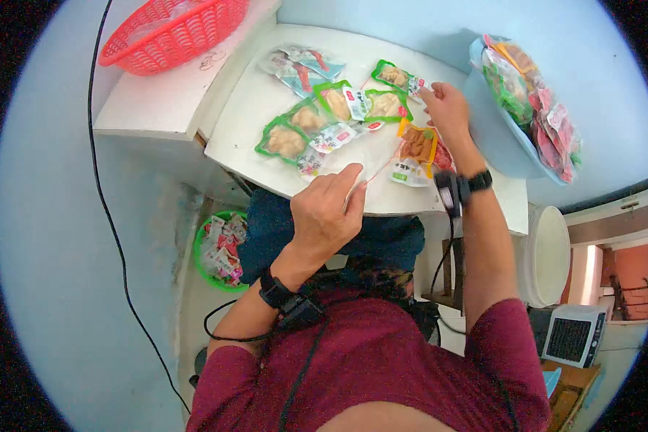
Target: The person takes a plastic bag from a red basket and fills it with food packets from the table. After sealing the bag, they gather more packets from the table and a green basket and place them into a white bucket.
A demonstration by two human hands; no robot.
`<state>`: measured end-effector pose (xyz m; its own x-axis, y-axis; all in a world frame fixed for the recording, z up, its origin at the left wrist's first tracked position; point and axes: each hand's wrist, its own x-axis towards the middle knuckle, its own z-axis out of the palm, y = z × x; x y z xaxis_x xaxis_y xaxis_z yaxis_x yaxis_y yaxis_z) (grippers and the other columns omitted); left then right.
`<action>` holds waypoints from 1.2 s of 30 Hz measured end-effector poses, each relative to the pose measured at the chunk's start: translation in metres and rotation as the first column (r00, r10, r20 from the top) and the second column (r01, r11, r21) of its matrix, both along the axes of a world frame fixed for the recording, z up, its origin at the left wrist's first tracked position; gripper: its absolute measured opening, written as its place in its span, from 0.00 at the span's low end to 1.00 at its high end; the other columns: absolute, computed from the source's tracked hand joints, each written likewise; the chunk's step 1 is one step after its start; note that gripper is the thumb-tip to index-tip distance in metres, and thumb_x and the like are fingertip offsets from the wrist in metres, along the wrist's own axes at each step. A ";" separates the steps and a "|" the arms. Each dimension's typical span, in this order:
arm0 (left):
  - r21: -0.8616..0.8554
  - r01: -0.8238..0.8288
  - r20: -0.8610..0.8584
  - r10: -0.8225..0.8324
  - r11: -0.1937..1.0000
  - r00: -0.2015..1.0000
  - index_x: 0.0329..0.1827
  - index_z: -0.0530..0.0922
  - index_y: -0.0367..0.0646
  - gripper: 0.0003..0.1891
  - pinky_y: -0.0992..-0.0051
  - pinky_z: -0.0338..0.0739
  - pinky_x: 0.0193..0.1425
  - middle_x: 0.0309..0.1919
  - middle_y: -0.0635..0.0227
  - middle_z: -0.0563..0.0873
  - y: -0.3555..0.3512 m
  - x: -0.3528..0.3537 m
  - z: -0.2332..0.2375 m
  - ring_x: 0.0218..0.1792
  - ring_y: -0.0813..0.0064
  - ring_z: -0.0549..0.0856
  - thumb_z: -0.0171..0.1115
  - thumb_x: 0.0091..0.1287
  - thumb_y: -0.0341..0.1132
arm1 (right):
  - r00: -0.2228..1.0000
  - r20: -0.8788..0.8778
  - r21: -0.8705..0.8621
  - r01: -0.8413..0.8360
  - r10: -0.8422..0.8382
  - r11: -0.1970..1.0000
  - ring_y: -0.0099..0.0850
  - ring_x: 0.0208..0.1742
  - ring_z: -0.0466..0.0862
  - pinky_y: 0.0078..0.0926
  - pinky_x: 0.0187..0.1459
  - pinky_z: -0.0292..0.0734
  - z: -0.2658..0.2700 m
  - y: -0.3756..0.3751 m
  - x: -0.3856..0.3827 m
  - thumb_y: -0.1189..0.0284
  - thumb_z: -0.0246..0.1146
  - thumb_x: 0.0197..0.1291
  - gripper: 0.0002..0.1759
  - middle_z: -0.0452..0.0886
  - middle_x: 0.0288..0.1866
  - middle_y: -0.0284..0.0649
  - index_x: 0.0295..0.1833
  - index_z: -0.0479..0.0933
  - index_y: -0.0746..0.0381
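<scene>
My left hand (pixel 329 212) is at the table's front edge, thumb and forefinger closed on what looks like the edge of a clear plastic bag (pixel 363 167) with a thin red line. Farther back on the right, my right hand (pixel 448 111) has its fingers closed at the white end of a green-edged snack packet (pixel 394 74). Several similar packets (pixel 286 141) with pale pieces inside lie across the middle. An orange-edged packet (pixel 417 146) with brown pieces rests below my right hand, partly over a red one (pixel 443 155).
The white table (pixel 237 126) also bears blue-grey packets (pixel 302 68) at the back left. A light blue basin (pixel 493 129) heaped with packets stands at right. A red basket (pixel 176 39) sits on the left ledge. A green basket (pixel 201 268) of small packets is below.
</scene>
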<state>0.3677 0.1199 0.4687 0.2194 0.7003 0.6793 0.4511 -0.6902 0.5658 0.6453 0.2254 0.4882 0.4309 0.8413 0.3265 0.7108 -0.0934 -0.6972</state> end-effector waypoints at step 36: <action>0.036 -0.010 0.033 0.009 0.999 0.999 0.47 0.82 0.37 0.12 0.65 0.77 0.26 0.25 0.56 0.83 -0.012 0.012 0.004 0.22 0.58 0.83 0.66 0.60 0.24 | 0.375 -0.914 0.117 -0.122 0.155 0.986 0.36 0.58 0.83 0.38 0.60 0.80 0.022 -0.184 -0.039 0.75 0.56 0.70 0.21 0.79 0.60 0.49 0.65 0.68 0.71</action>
<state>0.3796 0.1083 0.4728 0.1898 0.6773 0.7108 0.4395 -0.7060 0.5554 0.6058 0.0416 0.5104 0.3591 0.9179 -0.1690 -0.3631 -0.0294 -0.9313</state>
